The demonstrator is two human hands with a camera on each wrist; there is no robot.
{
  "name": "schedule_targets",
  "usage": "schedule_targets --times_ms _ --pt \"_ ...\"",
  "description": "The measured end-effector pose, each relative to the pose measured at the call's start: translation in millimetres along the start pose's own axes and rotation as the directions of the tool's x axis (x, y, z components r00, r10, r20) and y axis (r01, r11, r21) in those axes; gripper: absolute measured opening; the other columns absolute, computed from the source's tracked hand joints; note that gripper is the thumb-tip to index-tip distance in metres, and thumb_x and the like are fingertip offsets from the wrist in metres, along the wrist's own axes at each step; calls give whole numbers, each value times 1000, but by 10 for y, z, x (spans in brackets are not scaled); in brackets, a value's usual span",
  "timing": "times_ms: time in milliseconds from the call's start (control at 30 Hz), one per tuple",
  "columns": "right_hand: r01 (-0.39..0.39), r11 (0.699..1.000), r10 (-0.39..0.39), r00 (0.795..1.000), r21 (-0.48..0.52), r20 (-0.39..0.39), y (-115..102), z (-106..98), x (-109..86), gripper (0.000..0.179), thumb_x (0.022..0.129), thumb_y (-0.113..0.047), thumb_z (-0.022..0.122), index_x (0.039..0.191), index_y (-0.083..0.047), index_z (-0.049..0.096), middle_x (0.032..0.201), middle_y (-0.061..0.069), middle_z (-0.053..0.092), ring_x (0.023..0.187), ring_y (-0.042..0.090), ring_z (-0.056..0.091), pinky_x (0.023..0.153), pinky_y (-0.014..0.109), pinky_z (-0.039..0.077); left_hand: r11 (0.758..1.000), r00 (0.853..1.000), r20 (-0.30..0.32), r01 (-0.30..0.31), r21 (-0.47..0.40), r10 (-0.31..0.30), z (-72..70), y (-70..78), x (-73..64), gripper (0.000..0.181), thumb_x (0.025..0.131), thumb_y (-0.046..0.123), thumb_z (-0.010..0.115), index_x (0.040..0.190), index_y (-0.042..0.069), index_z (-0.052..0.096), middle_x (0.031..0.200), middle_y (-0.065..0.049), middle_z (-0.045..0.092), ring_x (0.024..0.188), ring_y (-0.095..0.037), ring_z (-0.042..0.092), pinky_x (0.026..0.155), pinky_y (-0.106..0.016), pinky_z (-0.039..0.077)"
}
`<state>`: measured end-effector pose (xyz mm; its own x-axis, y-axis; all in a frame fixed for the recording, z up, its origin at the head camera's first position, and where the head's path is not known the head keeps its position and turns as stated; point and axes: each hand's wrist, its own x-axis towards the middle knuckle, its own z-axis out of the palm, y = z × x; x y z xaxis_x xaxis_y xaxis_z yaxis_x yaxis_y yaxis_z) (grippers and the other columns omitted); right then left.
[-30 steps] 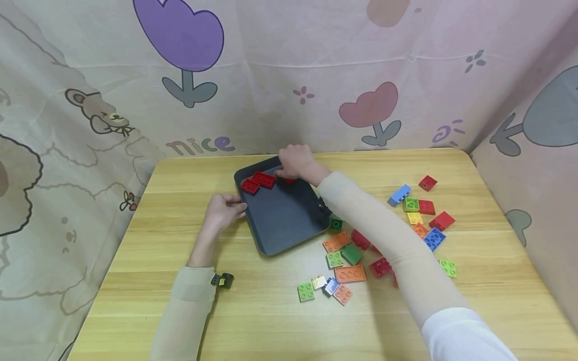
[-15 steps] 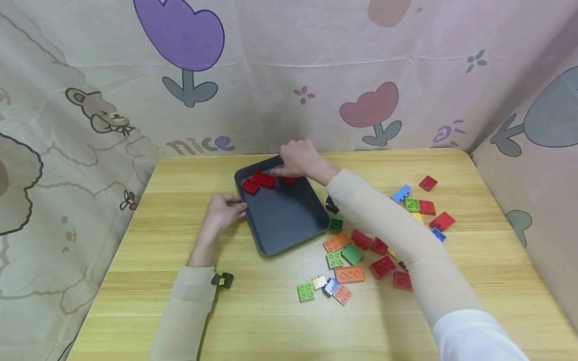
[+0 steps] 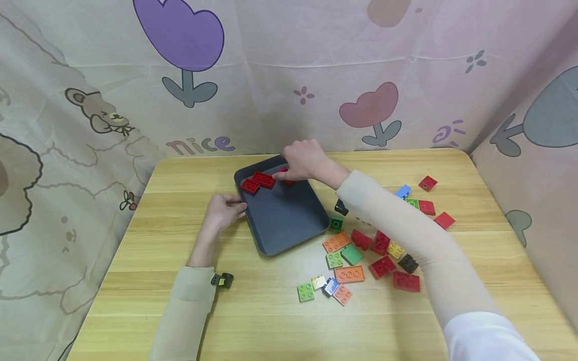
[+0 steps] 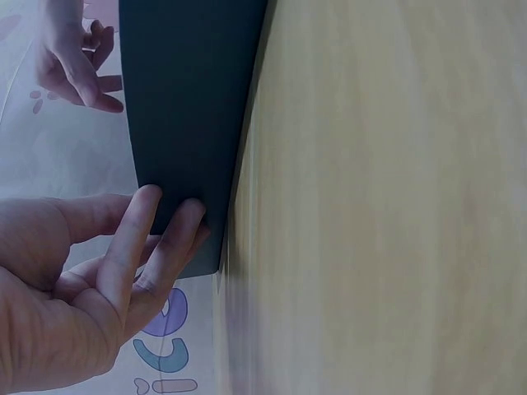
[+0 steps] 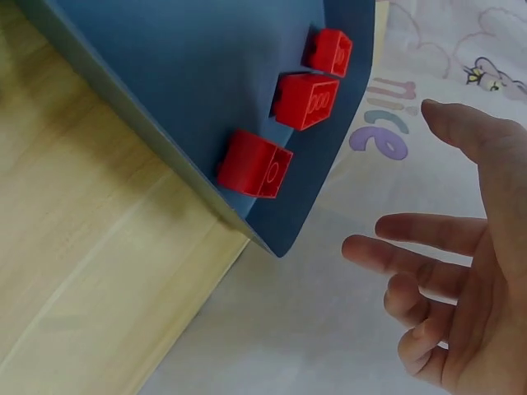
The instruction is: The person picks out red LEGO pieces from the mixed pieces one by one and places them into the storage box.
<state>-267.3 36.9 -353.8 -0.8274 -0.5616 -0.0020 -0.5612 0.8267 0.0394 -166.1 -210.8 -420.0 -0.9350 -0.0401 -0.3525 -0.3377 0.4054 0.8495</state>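
A dark grey tray [image 3: 289, 220] lies turned at an angle on the table. My left hand [image 3: 223, 211] holds its left side, fingertips on the outer wall and thumb at the rim [image 4: 130, 156]. Inside, along the far end, sit a small red brick [image 3: 250, 186], a longer red brick [image 3: 264, 179] and another red brick [image 5: 254, 163] near the far right corner. Above that corner hovers my right hand [image 3: 306, 160], holding nothing. The right wrist view shows its thumb and fingers spread apart, away from the bricks.
Loose bricks in several colours lie right of the tray, including an orange brick [image 3: 349, 274], a dark green brick [image 3: 336, 223] and a red brick [image 3: 406, 281]. Farther right is a blue brick [image 3: 403, 191]. A patterned cloth [image 3: 280, 110] hangs behind the table.
My right hand has let go of the red brick at the tray's far right and drawn slightly to the right. The left hand and the tray stay in place.
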Motion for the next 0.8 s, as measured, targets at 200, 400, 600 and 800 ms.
schedule_targets --times_ms 200,400,600,800 --pt "29 1000 -30 999 -9 -28 23 -9 -118 59 88 -78 64 97 -21 76 77 1 70 74 24 67 53 37 49 1000 1000 -1 5 0 -5 -1 -1 6 41 103 2 65 138 -17 57 131 -35 65 86 -8 72 79 -15 66" --pt "31 1000 -31 999 -4 -20 69 -41 -248 68 86 -79 65 124 -24 77 91 3 78 81 27 72 58 43 58 1000 1000 -5 -11 13 11 0 -15 6 40 103 3 65 136 -18 59 130 -36 66 83 -5 71 78 -15 66" --pt "12 1000 -12 1000 27 8 138 -79 -379 69 87 -79 64 126 -24 77 80 1 74 78 24 69 52 34 47 1000 1000 -6 -7 12 7 5 -16 9 40 103 3 66 136 -17 60 130 -36 66 86 -8 73 79 -16 66" --pt "-22 998 21 1000 53 18 236 -83 -498 72 86 -79 65 130 -23 75 94 1 78 83 24 69 54 35 48 1000 1000 -6 5 -3 -6 6 -5 8 41 102 3 66 138 -17 58 132 -36 65 90 -11 74 80 -16 66"
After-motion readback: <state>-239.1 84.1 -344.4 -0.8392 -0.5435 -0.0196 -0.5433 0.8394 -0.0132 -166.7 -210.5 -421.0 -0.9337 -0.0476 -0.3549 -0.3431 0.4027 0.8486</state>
